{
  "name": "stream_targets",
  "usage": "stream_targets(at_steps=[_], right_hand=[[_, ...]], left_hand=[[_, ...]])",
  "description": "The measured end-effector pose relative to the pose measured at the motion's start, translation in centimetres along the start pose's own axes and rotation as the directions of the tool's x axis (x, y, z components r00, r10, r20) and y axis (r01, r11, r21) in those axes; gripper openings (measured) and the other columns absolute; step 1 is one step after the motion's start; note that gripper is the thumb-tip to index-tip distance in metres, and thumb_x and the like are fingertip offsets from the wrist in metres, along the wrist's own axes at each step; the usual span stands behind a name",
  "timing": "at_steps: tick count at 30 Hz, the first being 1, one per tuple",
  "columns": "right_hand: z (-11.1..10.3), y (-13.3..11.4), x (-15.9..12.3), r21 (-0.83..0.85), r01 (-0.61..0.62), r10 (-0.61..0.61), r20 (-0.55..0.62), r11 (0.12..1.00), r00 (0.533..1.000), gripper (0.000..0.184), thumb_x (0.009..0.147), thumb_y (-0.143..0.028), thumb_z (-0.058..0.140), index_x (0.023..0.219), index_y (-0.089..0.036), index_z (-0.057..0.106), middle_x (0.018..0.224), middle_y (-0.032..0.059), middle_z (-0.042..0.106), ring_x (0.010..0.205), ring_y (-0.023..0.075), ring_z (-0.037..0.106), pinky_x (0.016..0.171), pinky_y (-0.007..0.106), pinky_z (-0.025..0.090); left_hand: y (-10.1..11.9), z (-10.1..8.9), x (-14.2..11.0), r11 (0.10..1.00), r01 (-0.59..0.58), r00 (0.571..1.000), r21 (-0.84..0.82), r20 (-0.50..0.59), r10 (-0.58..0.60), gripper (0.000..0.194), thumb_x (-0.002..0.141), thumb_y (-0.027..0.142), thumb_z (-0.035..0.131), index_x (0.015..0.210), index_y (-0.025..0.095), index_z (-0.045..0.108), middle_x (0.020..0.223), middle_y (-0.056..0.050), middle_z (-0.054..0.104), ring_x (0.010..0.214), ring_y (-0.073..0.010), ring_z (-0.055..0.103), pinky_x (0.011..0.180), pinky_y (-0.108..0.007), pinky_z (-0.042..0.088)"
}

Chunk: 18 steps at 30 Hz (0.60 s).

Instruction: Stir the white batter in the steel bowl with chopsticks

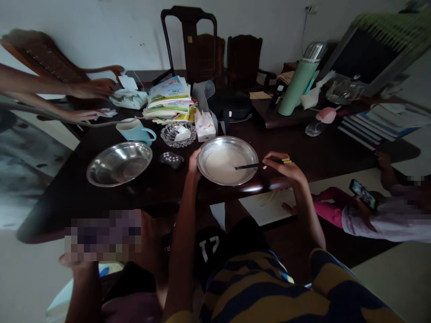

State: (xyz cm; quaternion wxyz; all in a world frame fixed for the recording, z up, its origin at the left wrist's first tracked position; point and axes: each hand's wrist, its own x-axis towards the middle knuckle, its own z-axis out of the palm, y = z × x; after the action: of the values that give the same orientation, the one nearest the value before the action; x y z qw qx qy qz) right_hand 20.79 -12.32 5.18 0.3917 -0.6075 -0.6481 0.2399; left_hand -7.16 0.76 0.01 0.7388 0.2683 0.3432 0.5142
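A shallow metal bowl (249, 149) with a milky, off-white liquid (222, 160) in it stands at the near edge of the dark table. My left hand (194, 162) grips the bowl's left rim, fingers partly hidden beneath it. In my right hand (281, 165) is a pair of dark chopsticks (248, 166) with yellow bands at the upper end. Their tips reach into the liquid from the right. Left of my left hand lie a dark game controller (171, 159) and a second metal bowl (129, 154), which holds nothing visible.
Behind the bowls are a light-blue mug (133, 131), a glass ashtray (178, 135), a tissue pack (205, 126) and stacked books (169, 101). A green thermos (296, 85) stands at right. People sit on both sides; another person's arms (74, 92) reach in from the left.
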Motion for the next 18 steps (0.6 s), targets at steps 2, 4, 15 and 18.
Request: stream_targets(at_steps=[2,4,15,18], right_hand=[[0.9,-0.8,0.0,-0.004,0.035,-0.035,0.067,0.999,0.997,0.022,0.083,-0.045,0.063,0.075,-0.024,0.066,0.074,0.0009,0.072,0.082,0.0213,0.065,0.081,0.035,0.046],[2.1,-1.7,0.7,-0.01,0.072,-0.07,0.099,0.997,0.993,0.022,0.083,-0.046,0.063,0.077,-0.025,0.066,0.074,0.0009,0.072,0.084,0.0215,0.064,0.083,0.036,0.046],[2.2,-1.0,2.6,-0.013,0.031,-0.032,-0.068,0.999,0.997,0.02,0.081,-0.04,0.064,0.076,-0.022,0.068,0.076,0.0019,0.071,0.079,0.0202,0.065,0.077,0.033,0.046],[0.4,-0.6,0.7,-0.032,0.011,-0.013,-0.049,0.999,0.999,0.022,0.082,-0.043,0.064,0.076,-0.023,0.068,0.075,0.0015,0.071,0.079,0.0206,0.065,0.079,0.034,0.046]], left_hand=[[0.0,0.0,0.0,1.0,0.008,1.0,-0.006,-0.006,-0.008,0.024,0.089,0.032,0.057,0.07,0.025,0.07,0.068,-0.002,0.071,0.105,-0.0247,0.062,0.097,-0.033,0.042],[0.0,0.0,-0.1,1.0,0.005,1.0,-0.008,-0.009,-0.005,0.027,0.09,0.03,0.053,0.07,0.025,0.07,0.067,-0.002,0.07,0.102,-0.0232,0.062,0.096,-0.032,0.043],[0.0,0.1,0.0,0.999,-0.045,0.999,-0.017,-0.01,0.044,0.026,0.088,0.025,0.053,0.07,0.02,0.071,0.065,-0.003,0.07,0.088,-0.0234,0.068,0.082,-0.033,0.052],[-0.2,0.0,0.2,0.999,-0.048,0.999,-0.016,0.0,0.048,0.023,0.085,0.027,0.056,0.07,0.021,0.072,0.067,-0.004,0.07,0.088,-0.0251,0.069,0.079,-0.034,0.054]])
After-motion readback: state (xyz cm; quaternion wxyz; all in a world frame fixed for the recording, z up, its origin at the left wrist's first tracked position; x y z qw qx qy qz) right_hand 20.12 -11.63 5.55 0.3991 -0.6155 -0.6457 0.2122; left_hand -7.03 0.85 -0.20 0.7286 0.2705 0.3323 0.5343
